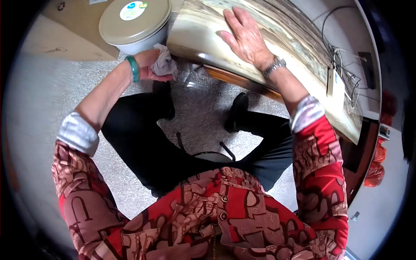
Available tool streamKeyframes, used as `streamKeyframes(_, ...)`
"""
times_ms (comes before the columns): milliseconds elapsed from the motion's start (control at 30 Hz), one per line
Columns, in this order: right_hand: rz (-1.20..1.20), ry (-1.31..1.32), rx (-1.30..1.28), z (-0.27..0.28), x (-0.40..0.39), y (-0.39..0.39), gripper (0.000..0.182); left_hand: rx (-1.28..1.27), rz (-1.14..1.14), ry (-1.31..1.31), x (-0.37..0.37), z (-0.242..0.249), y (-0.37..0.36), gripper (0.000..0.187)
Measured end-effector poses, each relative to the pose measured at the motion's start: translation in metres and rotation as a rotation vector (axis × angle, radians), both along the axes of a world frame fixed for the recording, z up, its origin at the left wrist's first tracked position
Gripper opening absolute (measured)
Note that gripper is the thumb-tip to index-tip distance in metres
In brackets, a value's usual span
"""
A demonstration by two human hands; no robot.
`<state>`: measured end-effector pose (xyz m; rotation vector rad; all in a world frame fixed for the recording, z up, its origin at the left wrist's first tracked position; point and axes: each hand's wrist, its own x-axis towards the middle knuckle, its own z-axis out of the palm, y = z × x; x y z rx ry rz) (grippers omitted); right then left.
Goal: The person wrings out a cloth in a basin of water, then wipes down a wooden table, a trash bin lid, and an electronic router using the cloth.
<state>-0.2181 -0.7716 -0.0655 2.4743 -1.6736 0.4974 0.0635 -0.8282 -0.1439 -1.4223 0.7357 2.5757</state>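
Note:
A crumpled whitish cloth or tissue is in my left hand, beside the left end of a glossy, stone-patterned tabletop. The fingers bend around and under the cloth, and a green bangle circles that wrist. My right hand lies palm down on the tabletop with its fingers apart and holds nothing. A metal watch is on the right wrist. Just beyond my left hand stands a round white tub with a beige lid.
A cardboard box stands at the upper left. Cables and a white power strip lie at the tabletop's right side. Red plastic bags hang at the far right. Below is speckled floor, with my legs on both sides.

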Motion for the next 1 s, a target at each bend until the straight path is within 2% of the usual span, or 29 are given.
streamKeyframes(67, 0.034, 0.050, -0.111, 0.004, 0.008, 0.007, 0.049, 0.006, 0.207, 0.089, 0.003, 0.028, 0.038, 0.041)
streamKeyframes(100, 0.075, 0.031, -0.154, 0.013, 0.018, 0.017, 0.036, -0.066, 0.259, 0.097, -0.003, 0.033, 0.059, 0.043)
streamKeyframes(133, 0.144, -0.123, -0.200, 0.024, 0.032, 0.039, 0.033, -0.144, 0.256, 0.129, -0.012, 0.044, 0.077, 0.041)
streamKeyframes(200, 0.012, -0.479, 0.004, 0.030, 0.058, 0.092, 0.030, -0.205, 0.387, 0.267, -0.031, 0.051, 0.106, 0.038)
streamKeyframes(233, -0.084, -0.539, 0.048, 0.030, 0.067, 0.120, 0.036, -0.323, 0.384, 0.280, -0.040, 0.053, 0.120, 0.039)
streamKeyframes(300, -0.210, -0.613, 0.063, 0.011, 0.070, 0.151, 0.042, -0.352, 0.395, 0.322, -0.058, 0.043, 0.137, 0.043)
streamKeyframes(333, -0.321, -0.666, 0.133, -0.008, 0.069, 0.163, 0.051, -0.359, 0.441, 0.359, -0.066, 0.042, 0.147, 0.046)
streamKeyframes(367, -0.430, -0.727, 0.203, -0.023, 0.068, 0.173, 0.061, -0.393, 0.436, 0.275, -0.079, 0.054, 0.160, 0.050)
streamKeyframes(400, -0.453, -0.755, 0.179, -0.032, 0.066, 0.177, 0.061, -0.417, 0.432, 0.254, -0.086, 0.045, 0.170, 0.048)
streamKeyframes(467, -0.279, -1.122, 0.236, -0.035, 0.054, 0.175, 0.072, -0.395, 0.392, 0.196, -0.105, 0.069, 0.179, 0.049)
streamKeyframes(500, -0.301, -1.421, 0.543, -0.022, 0.050, 0.177, 0.063, -0.424, 0.310, 0.201, -0.104, 0.058, 0.172, 0.052)
streamKeyframes(533, -0.313, -1.449, 0.501, -0.019, 0.049, 0.177, 0.063, -0.436, 0.272, 0.167, -0.103, 0.067, 0.171, 0.055)
streamKeyframes(600, -0.318, -1.857, 0.552, -0.029, 0.052, 0.165, 0.048, -0.474, 0.184, 0.071, -0.102, 0.064, 0.163, 0.055)
streamKeyframes(633, -0.311, -2.039, 0.472, -0.035, 0.057, 0.160, 0.033, -0.488, 0.115, 0.099, -0.104, 0.068, 0.158, 0.058)
streamKeyframes(667, -0.354, -2.160, 0.385, -0.042, 0.059, 0.155, 0.028, -0.516, 0.186, 0.075, -0.108, 0.069, 0.157, 0.056)
streamKeyframes(733, -0.574, -2.277, 0.250, -0.050, 0.060, 0.143, 0.023, -0.545, 0.038, -0.008, -0.113, 0.072, 0.145, 0.051)
streamKeyframes(767, -0.586, -2.248, 0.177, -0.058, 0.055, 0.143, 0.020, -0.626, -0.071, -0.104, -0.115, 0.069, 0.142, 0.049)
streamKeyframes(800, -0.598, -2.218, 0.110, -0.063, 0.048, 0.145, 0.017, -0.849, -0.126, -0.244, -0.121, 0.082, 0.152, 0.038)
streamKeyframes(867, -0.717, -2.201, 0.011, -0.067, 0.019, 0.157, 0.014, -1.320, -0.312, -0.172, -0.118, 0.076, 0.143, 0.024)
streamKeyframes(900, -0.654, -2.193, -0.036, -0.069, -0.003, 0.171, 0.014, -1.463, -0.137, -0.129, -0.126, 0.083, 0.144, 0.025)
streamKeyframes(933, -0.542, -1.870, -0.456, -0.120, -0.033, 0.175, 0.013, -1.585, -0.120, -0.148, -0.134, 0.094, 0.144, 0.023)
streamKeyframes(967, -0.681, -2.194, -0.434, -0.087, -0.055, 0.199, 0.013, -1.751, -0.163, -0.165, -0.146, 0.106, 0.141, 0.022)
streamKeyframes(1000, -0.817, -2.273, -0.426, -0.065, -0.078, 0.218, 0.013, -1.921, -0.203, -0.180, -0.158, 0.113, 0.136, 0.022)
